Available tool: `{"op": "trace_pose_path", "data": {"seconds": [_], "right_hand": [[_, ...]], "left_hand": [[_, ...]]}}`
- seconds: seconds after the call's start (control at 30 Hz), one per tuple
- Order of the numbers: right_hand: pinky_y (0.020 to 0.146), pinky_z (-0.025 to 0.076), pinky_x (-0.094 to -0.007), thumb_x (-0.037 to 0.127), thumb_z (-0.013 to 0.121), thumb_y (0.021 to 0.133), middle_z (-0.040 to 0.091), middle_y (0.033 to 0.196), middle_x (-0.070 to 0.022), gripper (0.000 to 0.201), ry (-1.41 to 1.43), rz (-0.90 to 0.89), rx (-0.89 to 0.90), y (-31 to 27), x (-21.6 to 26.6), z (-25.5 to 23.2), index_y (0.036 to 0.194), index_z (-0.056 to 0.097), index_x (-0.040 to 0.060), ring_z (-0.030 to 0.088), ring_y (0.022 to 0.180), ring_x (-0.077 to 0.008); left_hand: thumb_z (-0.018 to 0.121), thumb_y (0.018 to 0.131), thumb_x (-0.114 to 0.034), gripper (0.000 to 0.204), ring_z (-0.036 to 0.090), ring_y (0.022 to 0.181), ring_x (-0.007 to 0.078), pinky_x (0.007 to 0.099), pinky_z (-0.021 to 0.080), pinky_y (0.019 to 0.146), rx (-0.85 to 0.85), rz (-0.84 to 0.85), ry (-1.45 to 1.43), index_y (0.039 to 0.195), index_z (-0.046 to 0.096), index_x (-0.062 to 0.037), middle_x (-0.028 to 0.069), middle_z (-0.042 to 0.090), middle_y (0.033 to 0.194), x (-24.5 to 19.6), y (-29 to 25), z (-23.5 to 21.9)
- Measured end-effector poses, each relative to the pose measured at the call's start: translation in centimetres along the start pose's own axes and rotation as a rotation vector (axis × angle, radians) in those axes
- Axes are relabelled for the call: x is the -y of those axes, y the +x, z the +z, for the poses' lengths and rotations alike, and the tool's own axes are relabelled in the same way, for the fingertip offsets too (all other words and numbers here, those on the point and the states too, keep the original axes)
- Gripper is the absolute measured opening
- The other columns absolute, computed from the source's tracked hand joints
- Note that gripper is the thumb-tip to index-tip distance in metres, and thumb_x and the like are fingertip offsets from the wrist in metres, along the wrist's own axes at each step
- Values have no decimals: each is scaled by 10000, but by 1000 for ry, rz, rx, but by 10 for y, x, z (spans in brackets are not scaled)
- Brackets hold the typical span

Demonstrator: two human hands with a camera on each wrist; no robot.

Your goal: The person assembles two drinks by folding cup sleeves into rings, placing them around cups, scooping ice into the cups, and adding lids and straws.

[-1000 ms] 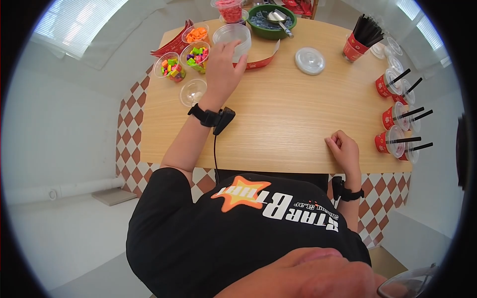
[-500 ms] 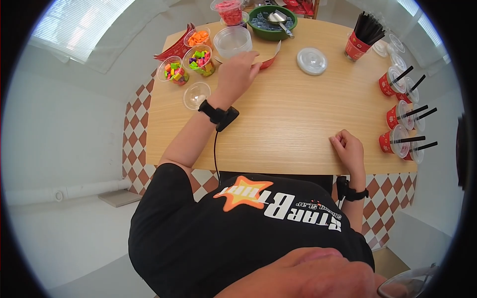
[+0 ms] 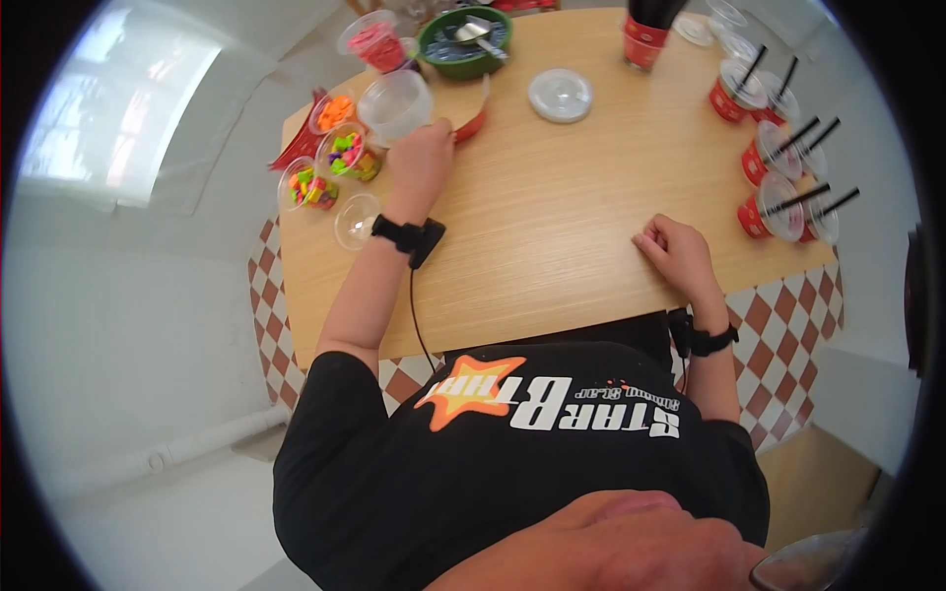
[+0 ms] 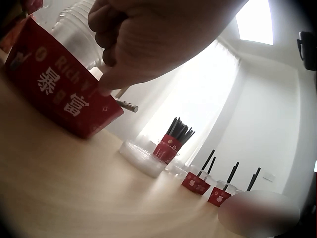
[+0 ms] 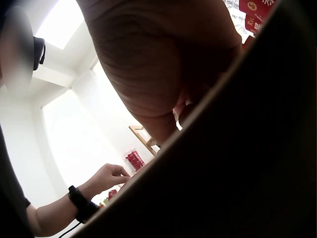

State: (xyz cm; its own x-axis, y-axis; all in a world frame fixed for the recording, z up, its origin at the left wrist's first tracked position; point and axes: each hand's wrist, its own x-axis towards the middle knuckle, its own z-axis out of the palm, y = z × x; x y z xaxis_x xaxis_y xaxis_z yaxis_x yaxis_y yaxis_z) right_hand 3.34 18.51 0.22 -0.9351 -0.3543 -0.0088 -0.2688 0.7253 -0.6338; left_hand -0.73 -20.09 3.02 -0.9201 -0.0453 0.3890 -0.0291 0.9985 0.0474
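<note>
In the head view my left hand [image 3: 422, 167] is at the near side of the red paper cup sleeve [image 3: 473, 122], fingers curled. The left wrist view shows its thumb at the top edge of this sleeve [image 4: 54, 87], which stands on the table with white lettering outward; the hand pinches it there. Just behind stands a clear plastic cup [image 3: 395, 106]. My right hand [image 3: 680, 258] rests at the table's near edge, fingers loosely curled, holding nothing.
Cups of colourful cubes [image 3: 350, 158] and orange pieces [image 3: 336, 112] stand left, beside a clear dome lid [image 3: 358, 223]. Farther back are a green bowl [image 3: 465, 67] with a scoop and a pink-filled cup [image 3: 376, 45]. Flat lids [image 3: 560, 96], a straw holder [image 3: 643, 45] and several lidded drinks [image 3: 771, 209] stand right.
My left hand has drawn back from over the clear cup to the red sleeve and pinches it. The head view has shifted and tilted. My right hand has stayed at the table edge.
</note>
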Motion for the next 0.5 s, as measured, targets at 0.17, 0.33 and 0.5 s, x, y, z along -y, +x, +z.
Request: {"op": "trace_pose_path", "data": {"seconds": [0.17,0.33,0.5], "right_hand": [[644,494,-449,339,667,850,660,736,-130,261,-34,-24,-115,-4,-13,12,795,631,87,649,733,-345],[796,526,-430,424,693,880,656,1060,-218,722,276,-188,-243,-19,21,31,1407,397,28,661,914,-379],[838,517,-400,364,706,879,564,1184,-263,825,818,-365,-326,-28,92,33,1447,274,-49,626,978,-359]], "left_hand": [[653,926,-298,161,682,706,334,421,488,573,-60,104,-50,932,682,-140,130,697,762,6,-8,-12],[615,976,-125,113,503,506,161,317,403,490,-246,277,-346,969,645,-16,67,581,626,-44,-59,-65],[593,971,-46,44,562,542,141,271,424,503,-46,568,-538,980,614,-9,62,620,712,-72,-106,-67]]}}
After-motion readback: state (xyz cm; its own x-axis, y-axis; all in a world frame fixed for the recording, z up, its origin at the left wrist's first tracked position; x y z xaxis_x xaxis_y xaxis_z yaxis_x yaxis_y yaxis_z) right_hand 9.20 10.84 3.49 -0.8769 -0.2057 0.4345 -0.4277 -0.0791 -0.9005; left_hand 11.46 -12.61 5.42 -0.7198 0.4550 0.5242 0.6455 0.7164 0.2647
